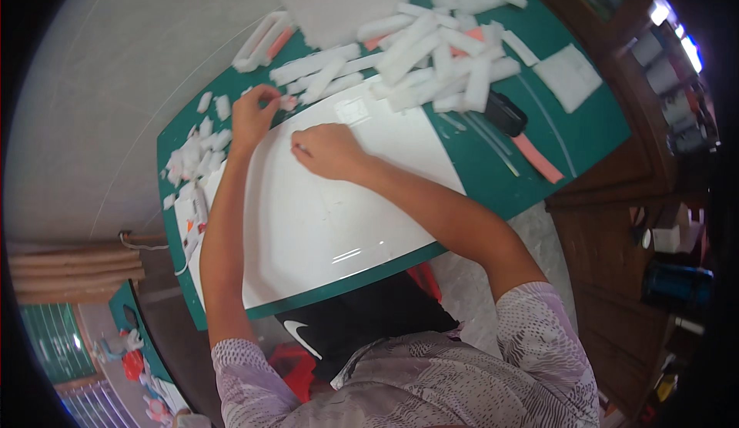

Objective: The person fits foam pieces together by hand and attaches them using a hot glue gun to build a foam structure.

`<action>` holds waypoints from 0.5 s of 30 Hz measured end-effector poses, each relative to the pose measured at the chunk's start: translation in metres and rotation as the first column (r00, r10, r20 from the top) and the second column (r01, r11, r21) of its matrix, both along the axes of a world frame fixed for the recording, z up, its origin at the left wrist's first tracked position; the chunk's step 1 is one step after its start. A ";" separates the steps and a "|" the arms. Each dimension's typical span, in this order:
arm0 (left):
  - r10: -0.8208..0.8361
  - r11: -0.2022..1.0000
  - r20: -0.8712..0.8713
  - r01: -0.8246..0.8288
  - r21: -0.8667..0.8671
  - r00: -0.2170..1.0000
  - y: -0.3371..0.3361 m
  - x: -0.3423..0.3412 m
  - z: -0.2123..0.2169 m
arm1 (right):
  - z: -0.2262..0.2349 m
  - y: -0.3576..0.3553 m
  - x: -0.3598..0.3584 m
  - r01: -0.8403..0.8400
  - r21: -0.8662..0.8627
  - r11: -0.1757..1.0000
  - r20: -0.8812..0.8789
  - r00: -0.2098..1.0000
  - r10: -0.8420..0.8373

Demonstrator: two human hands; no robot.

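Observation:
My left hand (254,116) reaches to the board's far left edge. Its thumb and fingers are pinched on a small pink-and-white fluffy piece (288,102). My right hand (332,151) is curled closed above the glossy white board (339,220); what its fingers hold, if anything, is too small to tell. Beyond the hands lie white padding strips (327,81), loosely piled, with a larger heap of strips (431,51) to the right. Left of my left hand is a pile of small white fluffy pieces (196,151).
The board rests on a green table (531,151). At right are a black device (506,114), a pink strip (539,158), thin clear sticks (493,135) and a white square pad (568,78). A white box-shaped thing (191,205) sits near my left forearm. White sheets (335,1) lie at the far edge.

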State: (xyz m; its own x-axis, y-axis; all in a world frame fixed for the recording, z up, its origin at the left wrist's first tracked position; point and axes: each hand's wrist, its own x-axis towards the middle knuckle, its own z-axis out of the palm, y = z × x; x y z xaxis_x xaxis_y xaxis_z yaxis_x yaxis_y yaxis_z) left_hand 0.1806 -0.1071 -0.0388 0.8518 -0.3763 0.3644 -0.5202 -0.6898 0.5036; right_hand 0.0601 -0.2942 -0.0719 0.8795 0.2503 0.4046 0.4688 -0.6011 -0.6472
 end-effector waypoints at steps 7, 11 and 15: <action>-0.029 0.997 0.072 0.034 -0.065 0.997 -0.036 -0.029 0.045 | -0.001 0.001 -0.003 -0.067 0.024 0.997 0.016 0.998 0.067; -0.312 0.948 0.024 0.313 -0.057 0.950 -0.115 -0.041 0.057 | -0.001 0.004 -0.002 -0.044 -0.027 0.999 0.000 0.999 0.044; -0.401 0.869 -0.011 0.384 0.312 0.916 -0.212 -0.063 0.051 | -0.046 0.003 0.010 0.069 0.044 0.997 0.197 0.977 -0.077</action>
